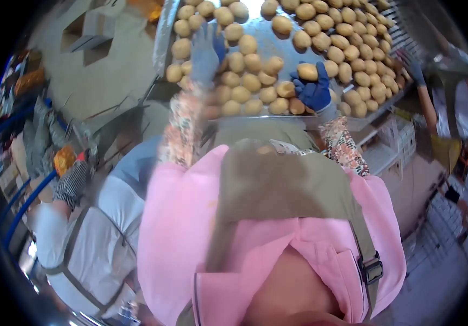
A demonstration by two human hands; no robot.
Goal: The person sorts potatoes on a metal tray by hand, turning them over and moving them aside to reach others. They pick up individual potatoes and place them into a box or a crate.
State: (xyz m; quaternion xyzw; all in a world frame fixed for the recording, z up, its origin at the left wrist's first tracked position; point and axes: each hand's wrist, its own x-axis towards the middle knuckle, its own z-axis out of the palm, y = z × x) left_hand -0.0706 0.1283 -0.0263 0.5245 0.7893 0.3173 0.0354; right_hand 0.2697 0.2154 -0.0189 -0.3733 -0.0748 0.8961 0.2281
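Many round yellow-brown potatoes (251,81) lie on a shiny metal sorting table (253,41) in front of me. My left hand (206,54), in a grey-blue glove, reaches forward over the potatoes at the table's left side. Its fingers are stretched out, somewhat blurred, and no potato shows in them. Close to the table's near edge, my right hand (315,93) wears a dark blue glove and is turned palm up. A single potato (307,71) sits in it, cradled by the fingers and thumb.
A large heap of potatoes (361,65) covers the table's right side. At the far right, a co-worker's gloved hand (412,68) reaches to that heap. Another person (95,233) is close on my left, with a striped glove (72,183). A white crate (394,141) stands at the lower right.
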